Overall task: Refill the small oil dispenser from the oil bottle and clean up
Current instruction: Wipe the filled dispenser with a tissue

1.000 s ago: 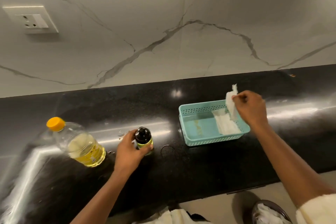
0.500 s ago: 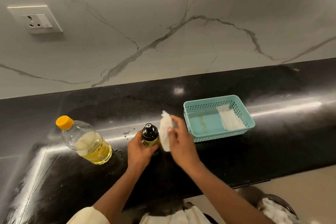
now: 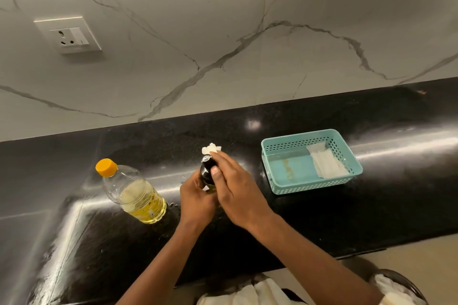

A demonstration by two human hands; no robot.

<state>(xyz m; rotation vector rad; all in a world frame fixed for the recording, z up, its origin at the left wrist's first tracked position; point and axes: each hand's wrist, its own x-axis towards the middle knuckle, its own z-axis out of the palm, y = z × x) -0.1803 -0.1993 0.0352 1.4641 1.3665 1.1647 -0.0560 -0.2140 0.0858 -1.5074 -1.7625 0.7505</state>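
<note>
The small oil dispenser (image 3: 206, 172), dark-capped with yellow oil below, stands on the black counter (image 3: 322, 218). My left hand (image 3: 197, 202) grips its body from the left. My right hand (image 3: 235, 188) holds a white tissue (image 3: 211, 148) pressed against the dispenser's cap and right side; only the tissue's top edge shows above my fingers. The oil bottle (image 3: 133, 190), clear with an orange cap (image 3: 106, 167), stands capped and tilted in view to the left, part full of yellow oil.
A teal plastic basket (image 3: 277, 181) sits to the right with folded white tissues (image 3: 327, 164) and an oily streak inside. Small droplets lie on the counter near the bottle. A bin with crumpled tissue (image 3: 396, 287) is below the counter edge. Wall socket (image 3: 68, 34) upper left.
My right hand carried a tissue from the basket leftward to the dispenser and now presses it against the cap. My left hand stays on the dispenser.
</note>
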